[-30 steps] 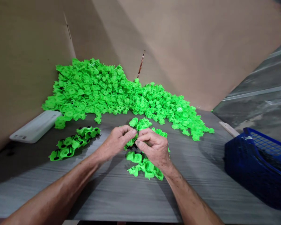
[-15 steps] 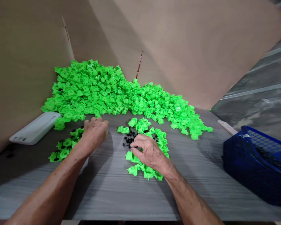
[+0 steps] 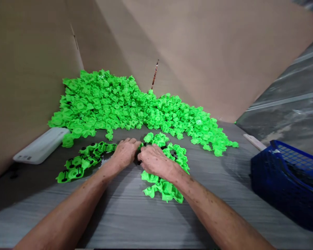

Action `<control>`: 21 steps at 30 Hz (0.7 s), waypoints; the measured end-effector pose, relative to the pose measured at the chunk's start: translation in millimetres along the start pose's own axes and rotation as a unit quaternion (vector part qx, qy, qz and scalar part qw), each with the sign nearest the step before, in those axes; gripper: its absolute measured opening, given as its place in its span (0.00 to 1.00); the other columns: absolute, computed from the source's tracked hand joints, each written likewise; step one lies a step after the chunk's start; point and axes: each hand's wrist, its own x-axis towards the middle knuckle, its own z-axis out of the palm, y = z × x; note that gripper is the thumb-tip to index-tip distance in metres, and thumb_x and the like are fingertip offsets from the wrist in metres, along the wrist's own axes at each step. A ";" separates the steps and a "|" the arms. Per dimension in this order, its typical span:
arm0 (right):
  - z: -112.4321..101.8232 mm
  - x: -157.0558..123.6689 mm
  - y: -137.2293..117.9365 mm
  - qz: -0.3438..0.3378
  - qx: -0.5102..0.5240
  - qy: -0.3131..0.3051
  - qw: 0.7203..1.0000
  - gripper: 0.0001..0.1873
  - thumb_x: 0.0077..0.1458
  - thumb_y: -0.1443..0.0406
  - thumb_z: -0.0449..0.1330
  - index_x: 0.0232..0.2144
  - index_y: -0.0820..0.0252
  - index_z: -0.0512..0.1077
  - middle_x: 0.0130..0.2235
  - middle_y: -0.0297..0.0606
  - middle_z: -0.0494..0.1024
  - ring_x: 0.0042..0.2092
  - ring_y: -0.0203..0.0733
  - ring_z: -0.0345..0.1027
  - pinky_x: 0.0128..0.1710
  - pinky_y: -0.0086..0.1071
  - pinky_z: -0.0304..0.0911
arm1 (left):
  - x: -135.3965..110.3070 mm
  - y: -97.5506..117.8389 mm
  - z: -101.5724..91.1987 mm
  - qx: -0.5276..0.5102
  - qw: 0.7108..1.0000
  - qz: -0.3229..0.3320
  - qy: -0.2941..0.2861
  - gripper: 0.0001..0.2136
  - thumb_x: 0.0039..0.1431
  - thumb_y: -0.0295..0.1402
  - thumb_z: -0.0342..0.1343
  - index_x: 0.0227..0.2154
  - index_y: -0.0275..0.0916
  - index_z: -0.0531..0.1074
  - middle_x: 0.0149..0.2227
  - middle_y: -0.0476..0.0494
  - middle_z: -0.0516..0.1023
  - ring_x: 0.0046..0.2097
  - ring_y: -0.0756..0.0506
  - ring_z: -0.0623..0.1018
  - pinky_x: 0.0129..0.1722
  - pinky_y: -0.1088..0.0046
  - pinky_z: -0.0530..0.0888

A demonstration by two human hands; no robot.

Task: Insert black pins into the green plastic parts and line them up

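My left hand (image 3: 126, 153) is closed on a green plastic toy car body (image 3: 141, 146), mostly hidden, with only a bit of green showing between the hands. Right beside it, my right hand (image 3: 156, 160) has its fingers pinched at a black wheel axle (image 3: 139, 161), of which just a dark end shows. Both hands meet low over the table, fingertips nearly touching. Left of my left hand runs a slanting row of green car bodies with black axles (image 3: 75, 170). Around my right hand lie loose green car bodies (image 3: 167, 189) without axles; other black axles are largely covered by it.
A big heap of green car bodies (image 3: 114, 104) lies along the back panel (image 3: 198, 52). At the left sits a white phone-like slab (image 3: 40, 146). A blue basket (image 3: 279, 187) holding dark parts stands on the right of the grey table (image 3: 125, 215).
My left hand has moved right from the row to the car body beside the axles, uncovering the row's upper end. My right hand has shifted slightly up and left to meet it.
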 end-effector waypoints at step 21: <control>32.9 -28.6 24.3 0.088 0.410 0.353 0.836 0.06 0.53 0.67 0.57 0.29 0.61 0.74 0.25 0.33 0.74 0.27 0.35 0.67 0.29 0.27 0.61 | -8.2 21.1 -17.4 -0.781 0.577 -0.237 -0.039 0.11 0.52 0.34 0.59 0.38 0.35 0.74 0.24 0.45 0.76 0.22 0.50 0.73 0.20 0.78 0.66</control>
